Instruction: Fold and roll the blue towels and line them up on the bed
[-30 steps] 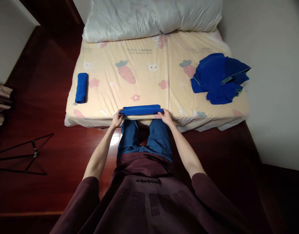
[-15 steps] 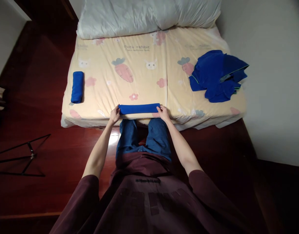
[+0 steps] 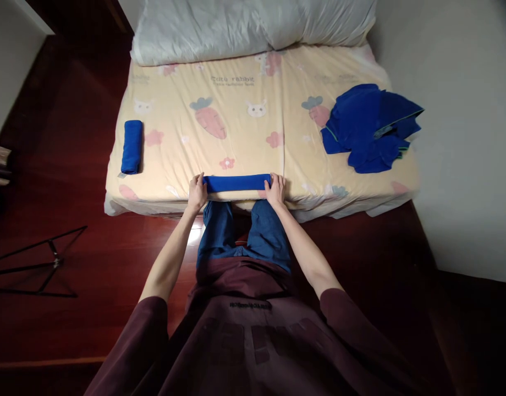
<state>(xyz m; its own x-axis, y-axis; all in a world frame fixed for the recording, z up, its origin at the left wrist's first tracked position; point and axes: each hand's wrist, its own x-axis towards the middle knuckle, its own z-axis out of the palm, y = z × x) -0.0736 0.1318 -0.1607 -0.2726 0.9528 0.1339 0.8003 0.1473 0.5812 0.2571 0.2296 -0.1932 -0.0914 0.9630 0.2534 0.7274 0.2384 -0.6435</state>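
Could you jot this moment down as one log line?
Left hand: holding left end of folded blue strip | Right hand: holding its right end | Bed: blue roll at left, crumpled blue cloth at right

Matt cloth strip (image 3: 237, 183), glossy floor (image 3: 104, 308)

We look down on a bed (image 3: 245, 129) dressed in a pale yellow fabric sheet (image 3: 170, 110) printed with pink carrots (image 3: 210, 122), pink flowers (image 3: 227, 163) and white rabbit faces (image 3: 257, 109). Along its near edge lies a long, narrow strip of folded blue cloth (image 3: 238, 183); toward our left rests a blue cloth roll (image 3: 132, 147), toward our right a crumpled, green-edged blue cloth heap (image 3: 364, 129). A puffy, pale grey quilt (image 3: 245, 30) spans the far side.
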